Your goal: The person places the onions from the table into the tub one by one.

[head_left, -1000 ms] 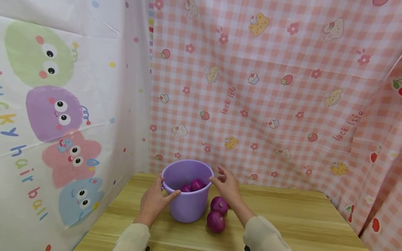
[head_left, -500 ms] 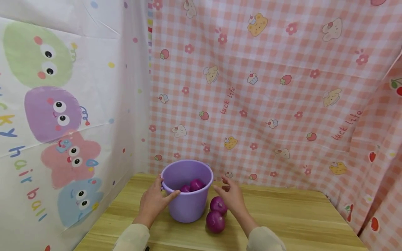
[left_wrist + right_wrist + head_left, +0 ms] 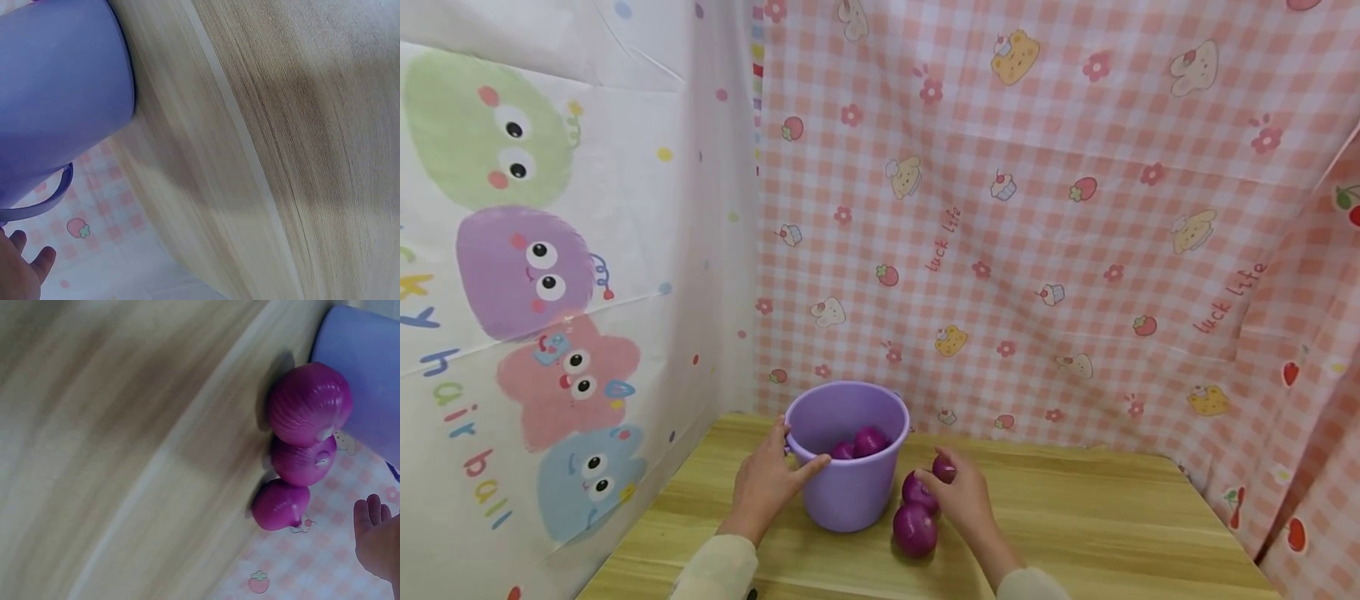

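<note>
A lilac bucket stands upright on the table with red onions inside. My left hand holds it at its left side, thumb along the front of the rim and fingers by the far-left rim. Beside the bucket, three red onions form a row: a near one, a middle one and a far one. My right hand hovers over the far two, fingers loosely bent and holding nothing. In the right wrist view that hand is apart from the onions.
The wood-grain table extends to the right of the onions. A pink checked cloth hangs behind it, and a white cloth with cartoon figures hangs at the left. A handle loop sticks out from the bucket.
My right hand has left the bucket's right rim and moved down and right to the loose onions, with the far onion now in sight. My left hand and the bucket have stayed put.
</note>
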The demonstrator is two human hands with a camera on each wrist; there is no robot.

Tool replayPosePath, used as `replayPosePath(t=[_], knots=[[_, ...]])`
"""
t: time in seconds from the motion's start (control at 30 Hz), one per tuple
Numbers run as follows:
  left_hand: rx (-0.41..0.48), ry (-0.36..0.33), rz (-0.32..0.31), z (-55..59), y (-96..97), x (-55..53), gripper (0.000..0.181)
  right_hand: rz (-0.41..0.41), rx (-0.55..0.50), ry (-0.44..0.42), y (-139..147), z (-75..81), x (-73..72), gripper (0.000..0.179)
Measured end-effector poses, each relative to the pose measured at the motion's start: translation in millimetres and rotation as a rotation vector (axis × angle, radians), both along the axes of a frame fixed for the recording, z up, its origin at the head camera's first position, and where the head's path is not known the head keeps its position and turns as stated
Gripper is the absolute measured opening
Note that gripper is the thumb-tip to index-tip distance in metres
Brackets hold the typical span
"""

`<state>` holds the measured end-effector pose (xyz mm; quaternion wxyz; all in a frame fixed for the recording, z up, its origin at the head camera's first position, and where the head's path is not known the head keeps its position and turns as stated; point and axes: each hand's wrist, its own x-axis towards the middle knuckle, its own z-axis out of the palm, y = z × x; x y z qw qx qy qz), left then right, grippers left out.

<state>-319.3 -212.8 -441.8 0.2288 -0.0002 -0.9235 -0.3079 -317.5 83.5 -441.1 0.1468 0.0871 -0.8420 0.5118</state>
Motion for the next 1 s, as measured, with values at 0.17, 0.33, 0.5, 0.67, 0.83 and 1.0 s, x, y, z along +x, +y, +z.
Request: replayPosePath(t=[0.17, 0.33, 0.5, 0.67, 0.83, 1.0], knots=[[0.0, -0.007, 0.0, 0.2, 0.8, 0.2, 0.114, -0.005, -0.004, -0.041, 1.3, -5.8, 5.4, 0.062], [0.007, 0.002, 0.003, 0.4, 1.4, 0.3, 0.113, -0.039, -0.006, -0.1, 0.8, -15.3, 8.7, 0.065], [0.006, 0.004, 0.004, 0.3, 1.4, 0.9, 0.112, -0.05, -0.023, -0.126, 1.3, -27.4, 14.1, 0.066], [0.004, 0.013, -0.001, -0.9, 0.4, -0.2, 0.112, -0.045, -0.013, -0.155, 3.8, -39.5, 18.0, 0.064], [-0.001, 0.017, -0.001, -2.0, -0.2, -0.4, 0.112, -0.028, -0.026, -0.213, 3.6, -49.6, 19.5, 0.069], [0.004, 0.02, -0.004, -1.4, 0.7, -0.4, 0.113, -0.022, -0.028, -0.24, 1.2, -56.3, 21.4, 0.07]])
